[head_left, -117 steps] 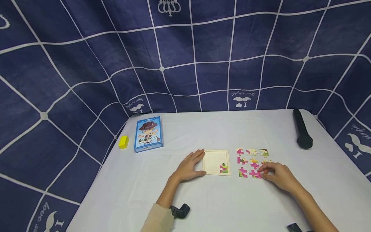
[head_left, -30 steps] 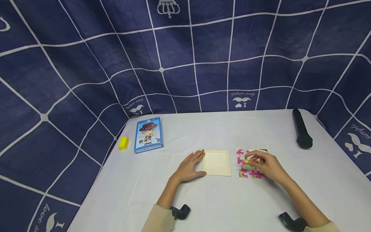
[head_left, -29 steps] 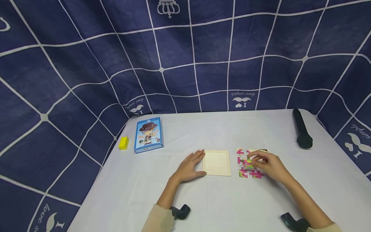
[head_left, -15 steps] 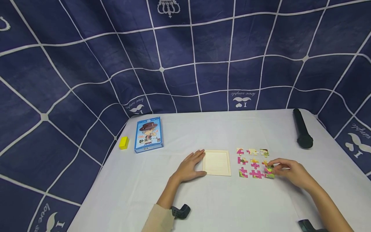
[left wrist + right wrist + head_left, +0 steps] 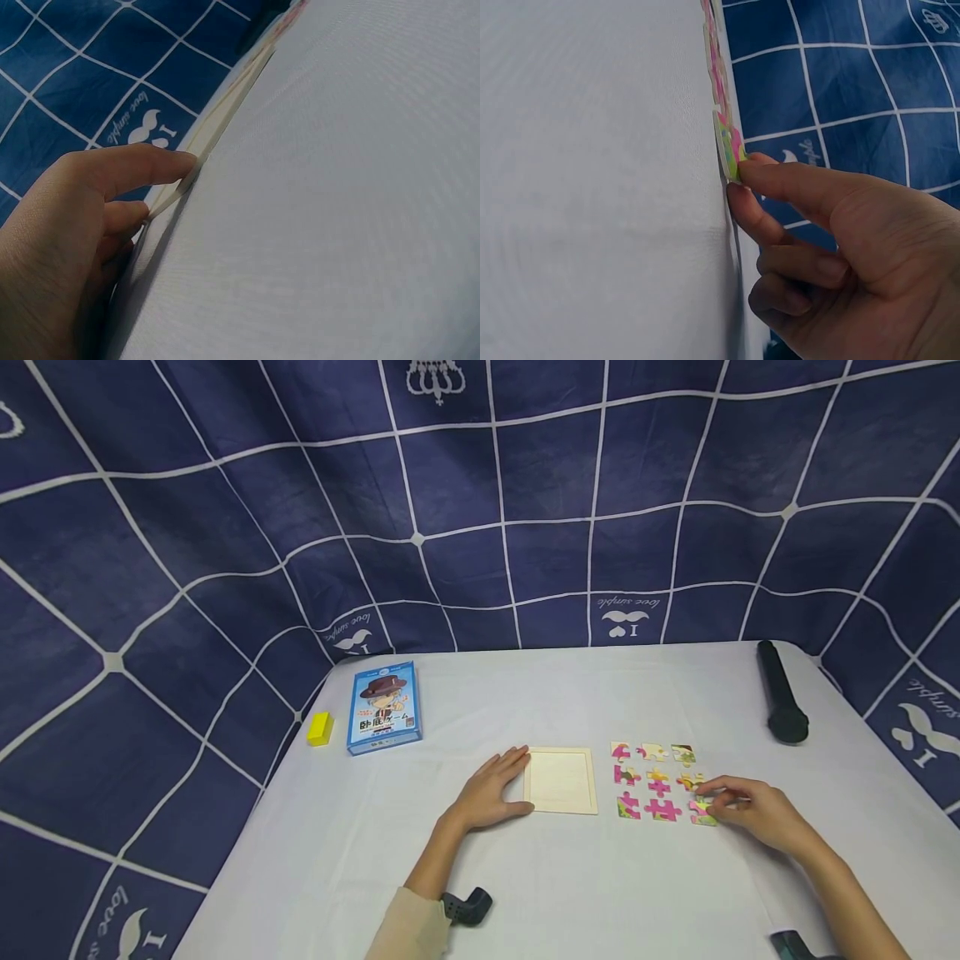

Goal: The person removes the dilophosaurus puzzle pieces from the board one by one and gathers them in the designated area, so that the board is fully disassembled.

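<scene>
In the head view my left hand [image 5: 491, 789] lies flat with fingers spread beside a shallow wooden puzzle tray [image 5: 561, 750], fingertips at its far left corner and thumb at its near left corner. The tray's inside is bare. In the left wrist view, the thumb touches the edge of the tray [image 5: 225, 112]. My right hand [image 5: 761, 810] pinches a pink and green jigsaw piece [image 5: 702, 812] between thumb and fingers, at the near right corner of the laid-out pieces. The right wrist view has this jigsaw piece [image 5: 727, 148] at the fingertips, slightly tilted at the tabletop.
Several other jigsaw pieces [image 5: 663, 811] lie in rows right of the tray. A blue card-game box [image 5: 385, 707] and a yellow block [image 5: 320, 728] sit at the back left. A black microphone-shaped object [image 5: 783, 697] lies at the back right of the white table [image 5: 480, 693].
The piece that lay in the tray's near right corner has come out, carried rightward by my right hand over the other pieces to their near right corner. The left hand stays put.
</scene>
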Demonstrator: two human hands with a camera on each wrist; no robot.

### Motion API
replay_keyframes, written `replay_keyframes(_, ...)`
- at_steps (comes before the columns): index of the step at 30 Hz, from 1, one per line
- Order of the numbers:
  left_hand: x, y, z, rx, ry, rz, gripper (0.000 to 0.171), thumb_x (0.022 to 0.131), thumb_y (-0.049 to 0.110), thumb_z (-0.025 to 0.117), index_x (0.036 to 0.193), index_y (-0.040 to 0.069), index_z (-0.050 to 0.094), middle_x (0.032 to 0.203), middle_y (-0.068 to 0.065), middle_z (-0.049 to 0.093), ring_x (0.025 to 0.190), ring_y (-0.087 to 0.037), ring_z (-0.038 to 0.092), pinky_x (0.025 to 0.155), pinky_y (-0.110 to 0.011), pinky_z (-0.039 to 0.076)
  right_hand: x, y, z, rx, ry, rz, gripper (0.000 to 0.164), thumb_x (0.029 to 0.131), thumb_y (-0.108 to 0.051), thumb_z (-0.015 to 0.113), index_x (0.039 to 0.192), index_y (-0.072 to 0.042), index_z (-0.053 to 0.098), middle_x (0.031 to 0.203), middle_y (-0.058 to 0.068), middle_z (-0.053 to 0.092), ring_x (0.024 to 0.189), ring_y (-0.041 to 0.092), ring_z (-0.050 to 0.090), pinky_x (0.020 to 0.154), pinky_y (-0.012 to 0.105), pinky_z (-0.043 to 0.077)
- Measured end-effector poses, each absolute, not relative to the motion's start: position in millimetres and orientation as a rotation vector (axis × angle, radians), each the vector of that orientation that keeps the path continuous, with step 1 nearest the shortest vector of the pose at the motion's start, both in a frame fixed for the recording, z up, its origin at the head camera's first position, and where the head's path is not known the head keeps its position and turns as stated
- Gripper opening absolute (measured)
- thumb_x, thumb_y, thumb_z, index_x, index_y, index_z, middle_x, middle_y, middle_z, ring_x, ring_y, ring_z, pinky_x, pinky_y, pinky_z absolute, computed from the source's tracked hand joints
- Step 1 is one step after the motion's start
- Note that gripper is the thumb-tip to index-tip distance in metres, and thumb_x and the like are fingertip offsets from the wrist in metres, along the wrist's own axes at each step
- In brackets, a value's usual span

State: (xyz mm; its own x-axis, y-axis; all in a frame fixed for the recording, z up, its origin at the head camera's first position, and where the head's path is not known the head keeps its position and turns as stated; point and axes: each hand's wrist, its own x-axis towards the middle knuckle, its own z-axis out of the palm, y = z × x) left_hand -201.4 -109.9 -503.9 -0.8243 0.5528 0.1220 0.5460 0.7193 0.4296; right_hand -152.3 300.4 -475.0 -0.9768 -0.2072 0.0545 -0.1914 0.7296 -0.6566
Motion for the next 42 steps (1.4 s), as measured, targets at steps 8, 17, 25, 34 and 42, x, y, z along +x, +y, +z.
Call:
replay_keyframes(8, -202.1, -110.1, -503.7, 0.909, 2.898, 0.713, 0.084, 0.078, 0.051, 0.061, 0.144, 0.008, 0.032, 0.151, 0.002, 0.024, 0.138, -0.013, 0.016, 0.113, -0.029, 0.010, -153.9, 298.9, -477.0, -0.270, 2.921, -1.020, 0.025, 0.078, -0.011, 0.071, 0.102, -0.014, 0.069, 0.077, -0.005, 0.062, 0.072, 0.009, 0.047, 0.057, 0.022, 0.040)
replay_keyframes(17, -200.4, -110.6, -503.1, 0.892, 2.890, 0.704, 0.084, 0.078, 0.051, 0.061, 0.144, 0.009, 0.031, 0.151, 0.003, 0.023, 0.138, -0.012, 0.015, 0.113, -0.028, 0.009, -152.4, 296.6, -475.8, -0.269, 2.952, -0.996, 0.025, 0.077, -0.008, 0.069, 0.102, -0.012, 0.070, 0.074, -0.005, 0.061, 0.062, 0.008, 0.041, 0.052, 0.023, 0.033)
replay_keyframes(25, -200.6, -110.7, -503.1, 0.905, 2.891, 0.705, 0.084, 0.079, 0.053, 0.059, 0.144, 0.008, 0.031, 0.151, 0.002, 0.024, 0.138, -0.014, 0.017, 0.113, -0.030, 0.010, -150.5, 297.3, -476.7, -0.278, 2.964, -0.961, 0.023, 0.076, -0.009, 0.072, 0.099, -0.015, 0.071, 0.073, -0.006, 0.058, 0.069, 0.010, 0.043, 0.056, 0.024, 0.033)
replay_keyframes(34, -200.6, -110.5, -502.7, 0.887, 2.885, 0.701, 0.084, 0.079, 0.053, 0.059, 0.144, 0.008, 0.031, 0.151, 0.002, 0.023, 0.138, -0.014, 0.016, 0.113, -0.029, 0.010, -151.4, 298.9, -478.3, -0.319, 2.978, -0.970, 0.023, 0.078, -0.010, 0.071, 0.100, -0.016, 0.070, 0.073, -0.005, 0.053, 0.068, 0.008, 0.041, 0.054, 0.023, 0.032)
replay_keyframes(42, -194.2, -131.4, -476.3, 0.627, 2.913, 0.955, 0.070, 0.087, 0.040, 0.060, 0.143, 0.007, 0.034, 0.152, -0.005, 0.020, 0.135, -0.026, 0.025, 0.107, -0.046, 0.026, -156.2, 313.5, -453.9, -0.283, 3.148, -1.083, 0.026, 0.084, -0.019, 0.069, 0.108, -0.013, 0.065, 0.075, -0.001, 0.053, 0.056, 0.010, 0.036, 0.040, 0.030, 0.029)
